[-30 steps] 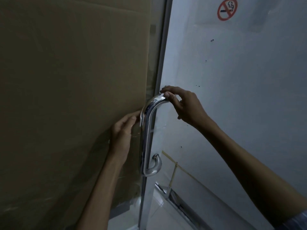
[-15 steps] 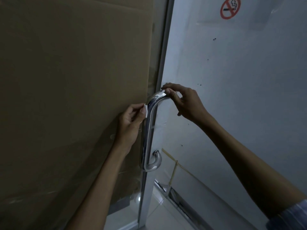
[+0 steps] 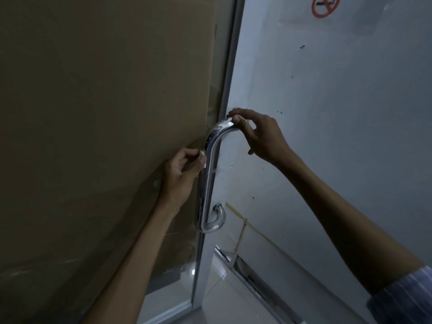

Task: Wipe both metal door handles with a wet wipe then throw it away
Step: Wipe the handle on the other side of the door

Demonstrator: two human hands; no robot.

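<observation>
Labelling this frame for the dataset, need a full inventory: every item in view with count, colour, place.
door handle: 1 visible, shiny chrome, upright on the door edge, centre
wet wipe: 1, white, small piece against the handle's upper left side
glass door: 1, clear with metal edge frame, centre
cardboard sheet: 1, brown, behind the glass, left
wall: 1, pale grey with dark specks, right
no-smoking sign: 1, red ring, top right on the wall
tape strips: a few, yellowish, low on the wall
floor track: 1, metal, along the wall base
floor: pale tiles, bottom centre
sleeve: 1, striped bluish, bottom right
left hand: pinches the wipe at the handle
right hand: grips the handle's top bend
</observation>
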